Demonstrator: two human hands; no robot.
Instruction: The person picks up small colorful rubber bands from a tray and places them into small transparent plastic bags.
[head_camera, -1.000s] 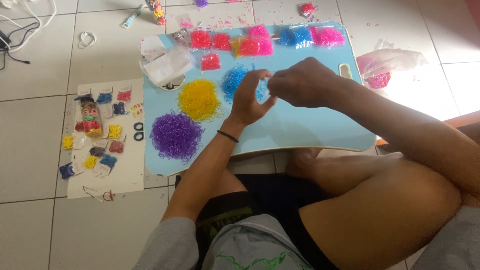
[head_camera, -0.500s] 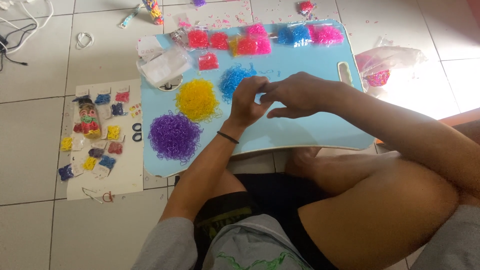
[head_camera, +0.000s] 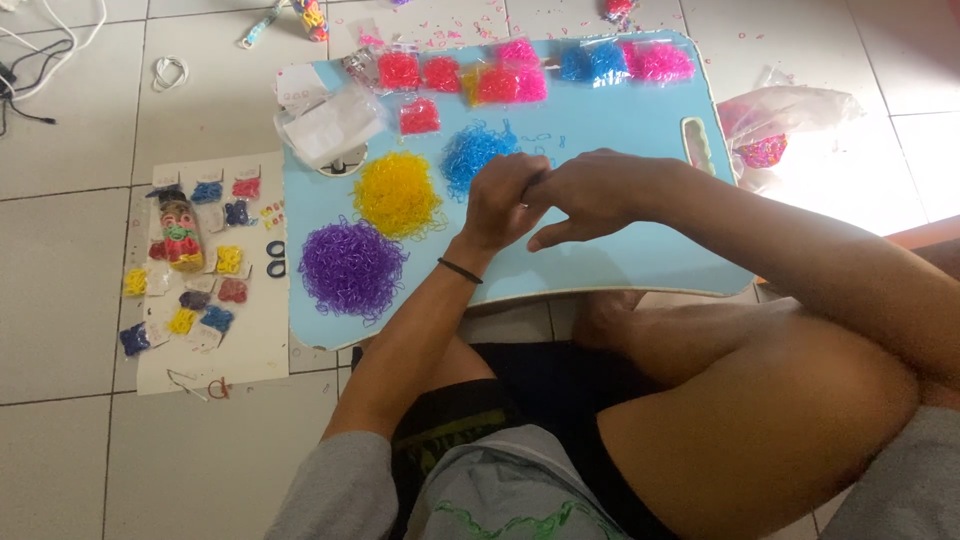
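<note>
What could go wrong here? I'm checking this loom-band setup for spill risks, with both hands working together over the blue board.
The left hand and right hand meet right beside the loose blue pile; a wrist sweep could scatter it into the yellow pile. The purple pile lies near the blue board edge and might spill onto the floor.

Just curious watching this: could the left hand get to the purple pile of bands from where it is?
Probably yes. The left hand sits just right of the purple pile, with only bare blue board between them.
</note>
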